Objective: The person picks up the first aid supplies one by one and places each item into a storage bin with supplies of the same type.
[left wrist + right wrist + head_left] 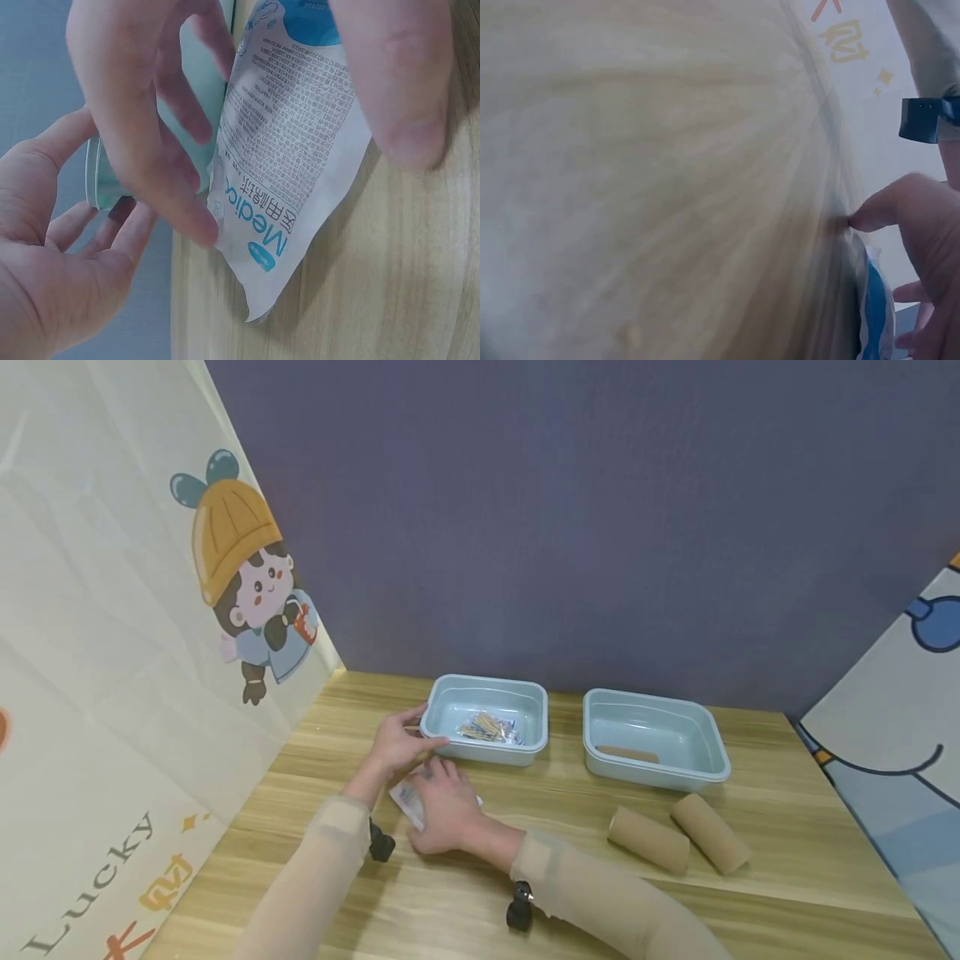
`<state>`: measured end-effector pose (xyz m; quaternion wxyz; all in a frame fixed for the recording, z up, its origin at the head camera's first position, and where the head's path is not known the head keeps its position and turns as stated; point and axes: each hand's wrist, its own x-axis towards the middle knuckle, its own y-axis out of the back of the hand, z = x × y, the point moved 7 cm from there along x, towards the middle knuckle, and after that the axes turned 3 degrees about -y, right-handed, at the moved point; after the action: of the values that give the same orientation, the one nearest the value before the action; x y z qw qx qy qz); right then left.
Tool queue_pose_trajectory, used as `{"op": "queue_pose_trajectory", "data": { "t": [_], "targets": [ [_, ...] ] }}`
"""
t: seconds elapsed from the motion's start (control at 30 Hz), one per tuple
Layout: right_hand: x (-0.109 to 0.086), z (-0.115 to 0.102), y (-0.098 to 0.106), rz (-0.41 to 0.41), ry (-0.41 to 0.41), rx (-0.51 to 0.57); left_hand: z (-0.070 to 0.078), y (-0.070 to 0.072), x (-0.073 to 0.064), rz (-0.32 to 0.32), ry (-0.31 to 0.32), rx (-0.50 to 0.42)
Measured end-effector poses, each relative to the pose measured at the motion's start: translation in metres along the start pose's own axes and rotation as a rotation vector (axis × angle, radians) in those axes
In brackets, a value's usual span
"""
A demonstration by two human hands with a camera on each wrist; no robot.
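Note:
In the head view, my left hand [400,743] holds the left corner of a pale blue plastic bin [486,752], thumb along the front rim. Clear packets with thin wooden sticks [489,727] lie inside that bin. Just in front of it, my right hand [447,806] reaches over a white packet of medical cotton balls [407,802] on the table. The left wrist view shows this packet's blue print, with right-hand fingers [199,217] at one edge and the thumb across from them. In the right wrist view the thumb reaches the table beside the packet [875,315].
A second pale blue bin [660,774] stands to the right, with a flat brown piece [628,753] inside. Two cardboard tubes [649,839] [711,832] lie in front of it on the wooden table [555,893]. A dark wall [570,527] rises behind the bins.

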<state>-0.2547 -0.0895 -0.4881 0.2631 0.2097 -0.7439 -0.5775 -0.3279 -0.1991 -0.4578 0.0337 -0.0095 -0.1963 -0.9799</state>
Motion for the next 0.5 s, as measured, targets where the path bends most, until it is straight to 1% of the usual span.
{"op": "queue_pose_trajectory", "data": {
  "t": [0.1,0.23,0.33,0.5],
  "targets": [
    [-0.001,0.006,0.0,0.013,-0.039,0.02,0.0,0.0,0.0,0.006,0.003,0.004],
    [-0.003,0.012,0.002,0.005,-0.075,0.045,0.0,0.001,0.001,0.01,-0.002,0.002],
    [-0.003,0.014,0.006,-0.002,-0.081,0.067,0.0,0.0,0.0,0.01,-0.01,-0.003],
    [-0.003,0.015,0.011,-0.006,-0.061,0.074,0.001,-0.001,-0.001,0.004,-0.014,0.0]
  ]
}}
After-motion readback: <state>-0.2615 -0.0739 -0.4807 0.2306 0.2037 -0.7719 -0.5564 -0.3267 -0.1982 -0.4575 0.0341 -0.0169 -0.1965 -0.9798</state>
